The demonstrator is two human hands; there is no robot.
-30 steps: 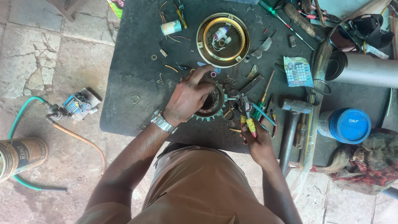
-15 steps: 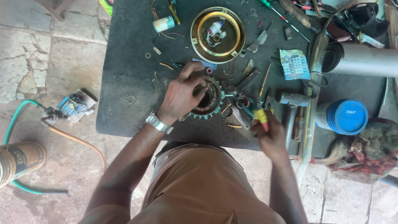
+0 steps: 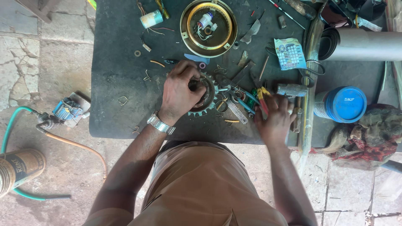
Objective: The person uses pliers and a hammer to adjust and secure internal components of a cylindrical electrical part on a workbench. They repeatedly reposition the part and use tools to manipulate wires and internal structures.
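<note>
Head camera view, looking straight down at a dark work mat [image 3: 117, 62] spread over a stone floor. The left hand [image 3: 181, 90] is curled down over a toothed sprocket hub [image 3: 205, 98], fingers wrapped across its top and thumb side so that only the teeth along its right and lower edge show; a metal wristwatch [image 3: 161, 123] sits on that wrist. The right hand [image 3: 274, 119] lies just to the right of the hub, fingers closed around the red and yellow handles of a hand tool [image 3: 262, 98] whose working end points up and away from the wrist; what kind of tool it is cannot be told for sure. Between the two hands lie blue-handled pliers [image 3: 240, 98] and a few small metal bits, close together and partly overlapping.

Beyond the left hand, farther up the mat, sits a round brass-coloured housing [image 3: 208, 27] with small parts and wires inside it. Up and to the right of the right hand lies a small printed card [image 3: 289, 53], and just beyond the right fingertips a hammer head [image 3: 292, 89]. Farther right of that hand stands a blue-lidded tin [image 3: 345, 104], with a grey pipe [image 3: 368, 44] above it. Well to the left of the left arm, off the mat, a green hose [image 3: 12, 121] curves past a small blue device [image 3: 67, 111].
</note>
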